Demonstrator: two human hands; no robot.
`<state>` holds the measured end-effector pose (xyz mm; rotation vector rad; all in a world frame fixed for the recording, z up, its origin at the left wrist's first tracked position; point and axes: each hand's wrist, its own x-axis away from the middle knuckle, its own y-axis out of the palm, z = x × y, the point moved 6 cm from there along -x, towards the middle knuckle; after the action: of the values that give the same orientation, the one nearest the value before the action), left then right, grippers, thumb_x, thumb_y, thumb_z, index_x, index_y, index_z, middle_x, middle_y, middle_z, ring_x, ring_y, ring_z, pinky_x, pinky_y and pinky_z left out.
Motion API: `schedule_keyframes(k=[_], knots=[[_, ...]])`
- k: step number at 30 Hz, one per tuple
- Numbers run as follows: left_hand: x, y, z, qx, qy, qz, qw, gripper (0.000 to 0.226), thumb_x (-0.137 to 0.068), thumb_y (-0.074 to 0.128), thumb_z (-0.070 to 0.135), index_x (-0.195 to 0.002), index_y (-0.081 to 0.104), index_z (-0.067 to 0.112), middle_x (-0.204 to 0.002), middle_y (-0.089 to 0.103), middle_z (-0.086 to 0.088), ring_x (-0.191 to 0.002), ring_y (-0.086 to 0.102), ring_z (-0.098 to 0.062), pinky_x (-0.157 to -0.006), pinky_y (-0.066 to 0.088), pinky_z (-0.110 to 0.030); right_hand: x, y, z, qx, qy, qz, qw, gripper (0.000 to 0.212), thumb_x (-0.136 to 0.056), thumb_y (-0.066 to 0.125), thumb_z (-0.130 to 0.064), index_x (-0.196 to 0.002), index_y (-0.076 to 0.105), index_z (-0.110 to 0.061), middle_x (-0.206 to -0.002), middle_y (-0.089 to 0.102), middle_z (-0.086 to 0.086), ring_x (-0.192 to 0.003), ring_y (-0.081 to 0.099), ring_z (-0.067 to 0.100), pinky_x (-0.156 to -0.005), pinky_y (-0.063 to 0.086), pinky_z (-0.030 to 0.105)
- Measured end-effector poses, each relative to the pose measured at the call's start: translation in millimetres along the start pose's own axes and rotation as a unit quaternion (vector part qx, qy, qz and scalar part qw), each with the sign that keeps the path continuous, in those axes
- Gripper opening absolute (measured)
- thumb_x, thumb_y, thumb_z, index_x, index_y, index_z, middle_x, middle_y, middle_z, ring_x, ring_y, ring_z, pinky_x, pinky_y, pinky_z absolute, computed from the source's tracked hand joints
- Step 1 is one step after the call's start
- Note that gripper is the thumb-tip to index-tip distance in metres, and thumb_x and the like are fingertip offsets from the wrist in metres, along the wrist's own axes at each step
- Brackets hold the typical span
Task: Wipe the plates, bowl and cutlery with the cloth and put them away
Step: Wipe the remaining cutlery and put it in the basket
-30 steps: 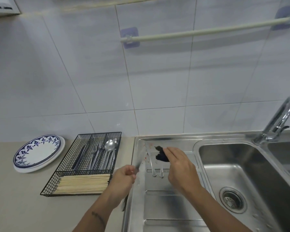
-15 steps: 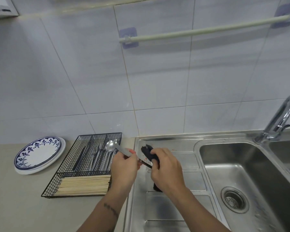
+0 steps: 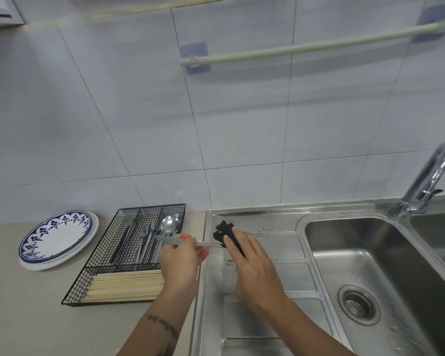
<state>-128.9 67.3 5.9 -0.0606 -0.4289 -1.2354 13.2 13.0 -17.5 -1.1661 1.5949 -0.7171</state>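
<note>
Raised since 0.5 s ago | fork [image 3: 185,241] lies level, left-right | left hand [image 3: 181,263] grips handle

Both forearms rise from the bottom edge of the frame toward its centre, bare, the left one bearing a dark tattoo near the wrist. The left hand [image 3: 181,263] sits just left of centre, back toward the camera, fingers curled, its grip pinching the handle of a piece of cutlery [image 3: 180,241] that lies roughly level across the frame. The right hand [image 3: 252,265] is just right of centre, close beside the left, back up, fingers extended up-left and pressing a dark cloth [image 3: 225,233] round the utensil's far end.
</note>
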Motion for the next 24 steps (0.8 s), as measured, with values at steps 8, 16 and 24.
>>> schedule_keyframes(k=[8,16,24], knots=[[4,4,-3,0.021,-0.008,-0.027,0.999,0.011,-0.095,0.055,-0.005,-0.091,0.059,0.005,-0.086,0.063,-0.014,-0.072,0.068,-0.026,-0.069,0.057,-0.033,-5,-5,6,-0.005,-0.007,0.020,1.000,0.082,-0.054,0.076,0.000,-0.133,0.055,-0.013,-0.134,0.053,0.005,-0.116,0.053,0.026,-0.096,0.050,0.041],[0,7,7,-0.015,0.073,-0.087,0.993,0.007,-0.093,0.067,0.008,-0.093,0.063,0.003,-0.090,0.072,-0.015,-0.078,0.074,-0.028,-0.070,0.061,-0.031,-5,-16,21,-0.082,0.053,0.071,0.993,0.065,-0.071,0.065,0.005,-0.133,0.055,-0.012,-0.130,0.054,0.003,-0.113,0.051,0.022,-0.094,0.051,0.038],[-7,-1,-8,0.037,0.016,-0.049,0.998,0.013,-0.094,0.066,0.011,-0.096,0.067,-0.002,-0.083,0.072,-0.019,-0.072,0.073,-0.026,-0.069,0.061,-0.033,-5,-1,-13,-0.058,-0.019,0.038,0.997,0.081,-0.062,0.079,-0.001,-0.136,0.052,-0.018,-0.142,0.048,0.001,-0.128,0.048,0.022,-0.097,0.049,0.034]])
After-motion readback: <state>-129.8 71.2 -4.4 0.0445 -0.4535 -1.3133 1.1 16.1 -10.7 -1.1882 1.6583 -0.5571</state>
